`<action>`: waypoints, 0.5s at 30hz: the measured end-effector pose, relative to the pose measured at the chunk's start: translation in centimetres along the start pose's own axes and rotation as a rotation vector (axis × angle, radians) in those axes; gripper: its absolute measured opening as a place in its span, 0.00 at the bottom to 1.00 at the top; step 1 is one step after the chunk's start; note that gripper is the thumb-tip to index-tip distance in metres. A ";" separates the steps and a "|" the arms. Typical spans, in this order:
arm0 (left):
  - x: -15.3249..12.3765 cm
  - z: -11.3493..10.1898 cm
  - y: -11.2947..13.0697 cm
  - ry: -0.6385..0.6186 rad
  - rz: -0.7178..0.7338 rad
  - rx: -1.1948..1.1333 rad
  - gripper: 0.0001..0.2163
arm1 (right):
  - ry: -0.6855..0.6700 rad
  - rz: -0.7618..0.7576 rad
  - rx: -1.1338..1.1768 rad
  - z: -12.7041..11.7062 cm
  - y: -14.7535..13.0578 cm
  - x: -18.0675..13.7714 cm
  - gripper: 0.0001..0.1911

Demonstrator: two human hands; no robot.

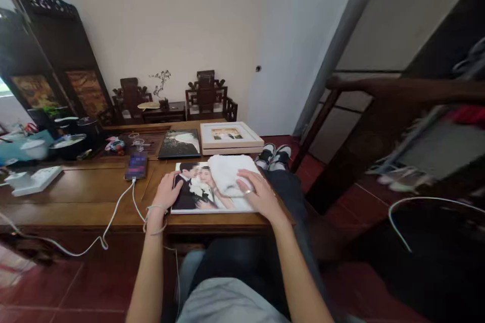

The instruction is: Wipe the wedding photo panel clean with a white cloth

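In front of me on the wooden table lies a wedding photo panel [189,197], picture side up. My left hand [166,192] grips its left edge, with the thumb reaching over the picture. A folded white cloth [229,174], fluffy like a towel, covers the panel's upper right part. On the cloth's right side rests my right hand [259,193], its fingers bent over the fabric and a ring on one finger. The panel's right side is partly hidden by the cloth and this hand.
Behind the panel lie a dark photo panel [180,144] and a white-matted picture frame [246,132]. A phone [136,165] with a white cable [117,212] is left of my left hand. A white power strip [36,181] sits further left. A wooden chair [356,93] stands right.
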State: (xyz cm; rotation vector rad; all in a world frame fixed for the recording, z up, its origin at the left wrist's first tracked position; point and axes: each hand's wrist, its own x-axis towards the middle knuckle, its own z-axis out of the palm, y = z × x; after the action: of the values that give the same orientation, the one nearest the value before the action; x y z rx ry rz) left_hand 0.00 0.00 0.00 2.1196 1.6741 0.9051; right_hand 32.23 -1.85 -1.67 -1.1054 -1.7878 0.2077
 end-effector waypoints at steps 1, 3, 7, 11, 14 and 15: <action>0.0 0.1 0.0 0.007 0.000 0.000 0.18 | 0.000 0.001 -0.002 0.0 0.0 0.0 0.19; 0.0 0.2 -0.1 0.019 -0.001 -0.002 0.17 | -0.001 0.004 -0.005 0.0 -0.1 0.1 0.19; 0.0 0.2 0.0 0.028 -0.012 -0.017 0.17 | -0.010 0.016 -0.010 -0.1 -0.2 0.1 0.18; 0.0 0.2 0.2 0.031 -0.021 -0.036 0.19 | -0.011 0.031 -0.006 -0.1 -0.4 0.1 0.18; 0.0 0.2 0.1 0.029 -0.022 -0.037 0.18 | -0.008 0.035 -0.002 -0.1 -0.3 0.0 0.18; 0.0 0.2 0.1 0.030 -0.022 -0.036 0.18 | -0.005 0.033 -0.001 0.0 -0.3 0.0 0.18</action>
State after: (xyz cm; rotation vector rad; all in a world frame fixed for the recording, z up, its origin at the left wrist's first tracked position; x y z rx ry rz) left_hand 0.19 -0.01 -0.06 2.0705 1.6793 0.9580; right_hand 32.08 -2.01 -1.45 -1.1363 -1.7754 0.2301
